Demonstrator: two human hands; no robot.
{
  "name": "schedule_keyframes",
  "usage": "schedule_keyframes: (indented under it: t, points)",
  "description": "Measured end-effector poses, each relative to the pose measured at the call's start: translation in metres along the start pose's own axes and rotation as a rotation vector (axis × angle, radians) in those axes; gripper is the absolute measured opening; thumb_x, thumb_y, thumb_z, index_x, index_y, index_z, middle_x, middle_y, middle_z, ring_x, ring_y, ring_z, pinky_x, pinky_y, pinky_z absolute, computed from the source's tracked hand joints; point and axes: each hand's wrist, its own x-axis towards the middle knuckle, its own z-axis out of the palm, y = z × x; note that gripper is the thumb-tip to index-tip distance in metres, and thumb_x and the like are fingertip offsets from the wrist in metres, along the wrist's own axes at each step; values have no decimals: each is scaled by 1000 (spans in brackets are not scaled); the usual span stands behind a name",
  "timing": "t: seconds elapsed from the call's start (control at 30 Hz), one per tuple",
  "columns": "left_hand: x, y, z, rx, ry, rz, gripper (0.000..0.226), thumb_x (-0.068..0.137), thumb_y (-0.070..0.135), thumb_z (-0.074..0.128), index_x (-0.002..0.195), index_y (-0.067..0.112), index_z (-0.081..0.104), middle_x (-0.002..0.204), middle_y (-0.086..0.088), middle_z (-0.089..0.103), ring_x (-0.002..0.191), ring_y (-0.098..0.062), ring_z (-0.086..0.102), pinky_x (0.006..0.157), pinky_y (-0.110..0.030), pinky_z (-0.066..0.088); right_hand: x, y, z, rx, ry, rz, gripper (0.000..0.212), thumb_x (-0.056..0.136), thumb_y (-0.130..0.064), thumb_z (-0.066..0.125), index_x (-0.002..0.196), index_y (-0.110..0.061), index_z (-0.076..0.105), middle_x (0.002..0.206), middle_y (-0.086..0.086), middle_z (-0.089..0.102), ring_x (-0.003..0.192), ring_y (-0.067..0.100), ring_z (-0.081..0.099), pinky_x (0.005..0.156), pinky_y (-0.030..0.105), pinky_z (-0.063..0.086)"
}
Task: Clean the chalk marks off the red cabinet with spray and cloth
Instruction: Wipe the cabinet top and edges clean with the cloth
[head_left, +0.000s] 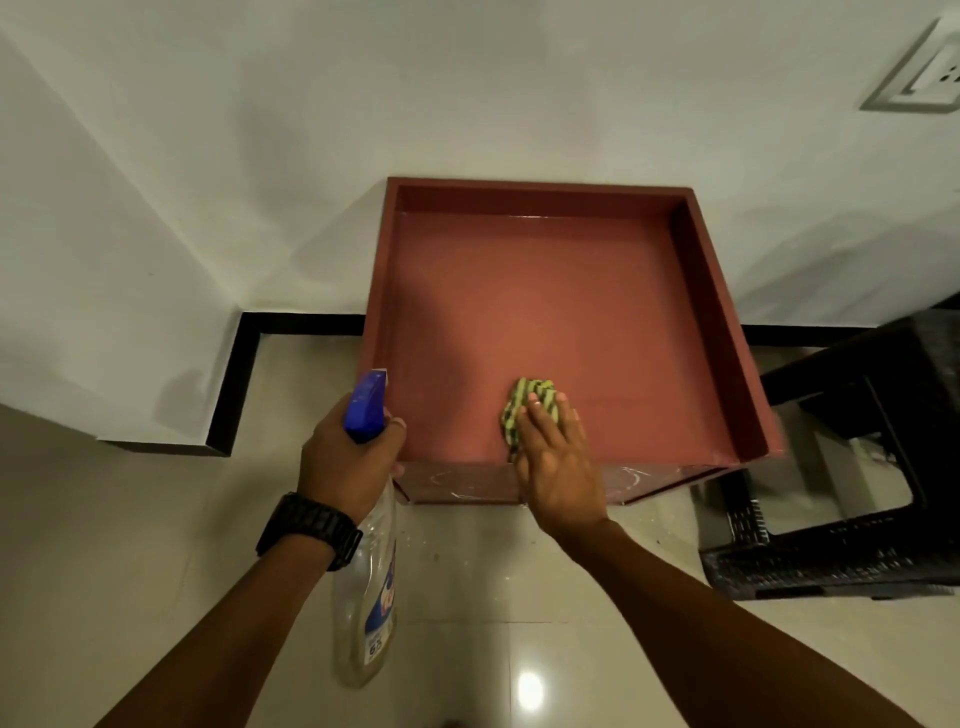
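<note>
The red cabinet (550, 291) stands against the white wall, its recessed top facing me. Faint white chalk marks (631, 475) show on its front face below the near edge. My right hand (558, 462) lies flat, fingers spread, pressing a green-striped cloth (524, 410) onto the top near the front edge. My left hand (348, 457), with a black watch on the wrist, grips the neck of a clear spray bottle (366, 597) with a blue trigger head (368, 408), held just left of the cabinet's front left corner.
A black plastic stool (852, 499) stands close to the cabinet's right side. Glossy beige floor tiles (156, 571) spread to the left and front. A black skirting (244, 364) lines the wall corner at left. A wall socket (930, 73) sits at the upper right.
</note>
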Motion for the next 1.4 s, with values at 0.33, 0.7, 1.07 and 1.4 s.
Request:
schedule_keyframes:
  t: [0.33,0.7,1.07,1.4]
  points:
    - [-5,2,33,-102,8,-149,14,82,20,66,94,25,59,68,-2,63,53,-12,64,63,-34,57,-22,135,-36,-274,-143,284,56,100,-36,15,152,-16,14,161,5,13,149,25,-4,121,42,5]
    - [6,0,53,-111,11,-131,10,81,16,67,80,22,58,66,0,61,44,-1,60,61,-32,55,35,159,-36,-167,-118,332,53,102,-24,24,152,-11,14,161,10,11,148,31,-3,121,46,1]
    - [-39,-21,70,-97,54,-110,11,83,21,66,81,27,56,72,-1,64,64,-15,67,53,-23,44,-28,144,-36,-99,22,294,49,102,-27,26,149,-14,28,159,3,20,149,26,2,120,49,10]
    - [-66,-74,84,-47,62,-82,10,81,23,65,89,24,59,74,-11,69,46,-6,57,49,-22,39,-48,137,-15,-45,261,302,43,101,-20,37,142,-7,40,152,11,36,146,34,14,120,47,17]
